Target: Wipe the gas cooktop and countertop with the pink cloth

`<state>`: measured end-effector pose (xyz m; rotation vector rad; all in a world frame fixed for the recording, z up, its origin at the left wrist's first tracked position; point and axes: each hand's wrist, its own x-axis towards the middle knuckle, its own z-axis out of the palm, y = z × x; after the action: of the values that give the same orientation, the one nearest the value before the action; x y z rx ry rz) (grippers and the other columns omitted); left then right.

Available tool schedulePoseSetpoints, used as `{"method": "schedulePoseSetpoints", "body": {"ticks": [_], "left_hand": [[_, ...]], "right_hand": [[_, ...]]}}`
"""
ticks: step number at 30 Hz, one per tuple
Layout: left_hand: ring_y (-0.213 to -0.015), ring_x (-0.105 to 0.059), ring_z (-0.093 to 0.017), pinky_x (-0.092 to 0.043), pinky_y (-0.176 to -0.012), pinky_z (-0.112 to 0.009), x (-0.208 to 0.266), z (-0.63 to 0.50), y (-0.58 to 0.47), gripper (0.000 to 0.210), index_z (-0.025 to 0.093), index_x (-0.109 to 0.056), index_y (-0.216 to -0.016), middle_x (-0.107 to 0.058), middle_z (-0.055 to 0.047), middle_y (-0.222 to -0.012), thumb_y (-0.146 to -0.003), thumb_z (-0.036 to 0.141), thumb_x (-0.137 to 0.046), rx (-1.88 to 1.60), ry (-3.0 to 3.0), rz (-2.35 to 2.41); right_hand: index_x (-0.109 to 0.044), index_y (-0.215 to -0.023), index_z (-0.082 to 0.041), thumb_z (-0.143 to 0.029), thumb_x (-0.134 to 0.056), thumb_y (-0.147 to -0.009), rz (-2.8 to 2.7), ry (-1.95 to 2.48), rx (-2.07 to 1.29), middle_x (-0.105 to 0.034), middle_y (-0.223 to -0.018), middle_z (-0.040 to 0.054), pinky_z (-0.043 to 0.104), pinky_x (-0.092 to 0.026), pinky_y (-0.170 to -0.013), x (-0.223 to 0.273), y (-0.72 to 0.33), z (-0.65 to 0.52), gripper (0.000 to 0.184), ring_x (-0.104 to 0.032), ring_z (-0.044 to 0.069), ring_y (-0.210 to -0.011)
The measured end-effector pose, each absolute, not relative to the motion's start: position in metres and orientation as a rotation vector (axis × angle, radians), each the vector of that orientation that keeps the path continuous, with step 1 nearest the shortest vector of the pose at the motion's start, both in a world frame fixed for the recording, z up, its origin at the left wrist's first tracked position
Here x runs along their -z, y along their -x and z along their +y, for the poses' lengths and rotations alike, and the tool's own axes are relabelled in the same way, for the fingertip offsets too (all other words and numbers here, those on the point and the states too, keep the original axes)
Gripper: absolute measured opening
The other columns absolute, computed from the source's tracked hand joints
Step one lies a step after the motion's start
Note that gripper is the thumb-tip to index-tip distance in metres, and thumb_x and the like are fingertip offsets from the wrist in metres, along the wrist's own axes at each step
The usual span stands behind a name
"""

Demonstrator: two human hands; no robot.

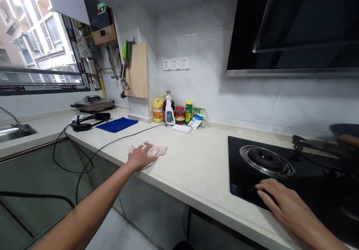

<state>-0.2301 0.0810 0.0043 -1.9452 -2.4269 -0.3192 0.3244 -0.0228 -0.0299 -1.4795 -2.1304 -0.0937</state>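
My left hand (139, 157) presses on a crumpled pale pink cloth (160, 151) near the front edge of the white counter, its fingers partly bunched into the fabric. To the right, my right hand (280, 197) is over the front left part of the black gas cooktop (237, 167). Its fingers are bent a little, with the thumb apart, and I see nothing in them. Just beyond that hand is the round burner (265, 158). Whether the fingertips touch the glass, I cannot tell.
Along the wall stand a white spray bottle (169, 111), a yellow pump bottle (158, 110), jars and packets. A white power bank-like box (181, 129) has a black cable (112, 142) running left across the counter edge. A blue cloth (117, 124) lies further left.
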Motion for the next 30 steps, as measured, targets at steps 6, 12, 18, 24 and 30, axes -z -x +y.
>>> {"method": "schedulePoseSetpoints", "body": {"ticks": [6, 12, 18, 24, 30], "left_hand": [[-0.133, -0.049, -0.048, -0.041, -0.099, -0.06, -0.009, 0.133, 0.225, 0.088, 0.032, -0.05, -0.148, -0.05, -0.02, -0.152, -0.075, 0.081, -0.05, 0.293, 1.899, -2.469], [-0.133, -0.048, -0.048, -0.034, -0.105, -0.064, -0.013, 0.204, 0.222, 0.089, 0.028, -0.055, -0.144, -0.053, -0.021, -0.149, -0.074, 0.082, -0.049, 0.321, 1.849, -2.503], [-0.133, -0.051, -0.046, -0.036, -0.104, -0.06, -0.021, 0.267, 0.188, 0.086, 0.026, -0.056, -0.144, -0.055, -0.02, -0.149, -0.081, 0.081, -0.038, 0.303, 1.937, -2.5], [-0.128, -0.056, -0.041, -0.044, -0.099, -0.053, -0.018, 0.273, 0.109, 0.066, 0.027, -0.062, -0.138, -0.061, -0.016, -0.142, -0.092, 0.066, -0.034, 0.34, 2.171, -2.311], [-0.126, -0.059, -0.029, -0.044, -0.106, -0.042, -0.001, 0.18, 0.023, 0.045, 0.037, -0.072, -0.124, -0.067, -0.006, -0.133, -0.089, 0.059, -0.056, 0.47, 2.554, -1.83]], "right_hand": [[-0.071, -0.094, -0.025, -0.038, -0.04, -0.103, -2.204, 1.258, 0.131, -0.07, -0.092, 0.004, 0.035, -0.049, -0.077, -0.006, -0.27, 0.043, 0.036, -0.064, 0.019, -0.08], [-0.069, -0.09, -0.023, -0.029, -0.044, -0.103, -2.342, 1.058, 0.125, -0.066, -0.082, 0.0031, 0.033, -0.044, -0.072, 0.032, -0.257, 0.056, 0.029, -0.059, 0.017, -0.077], [-0.067, -0.098, -0.022, -0.023, -0.042, -0.104, -2.28, 1.035, 0.115, -0.065, -0.08, 0.0028, 0.032, -0.041, -0.068, 0.027, -0.257, 0.058, 0.026, -0.057, 0.015, -0.071], [-0.069, -0.097, -0.023, -0.024, -0.044, -0.104, -2.229, 1.063, 0.086, -0.068, -0.081, 0.003, 0.033, -0.044, -0.072, 0.024, -0.266, 0.063, 0.025, -0.06, 0.016, -0.072], [-0.07, -0.096, -0.025, -0.032, -0.046, -0.103, -2.121, 1.135, -0.048, -0.072, -0.088, 0.003, 0.035, -0.05, -0.079, 0.031, -0.279, 0.067, 0.026, -0.066, 0.018, -0.079]]}}
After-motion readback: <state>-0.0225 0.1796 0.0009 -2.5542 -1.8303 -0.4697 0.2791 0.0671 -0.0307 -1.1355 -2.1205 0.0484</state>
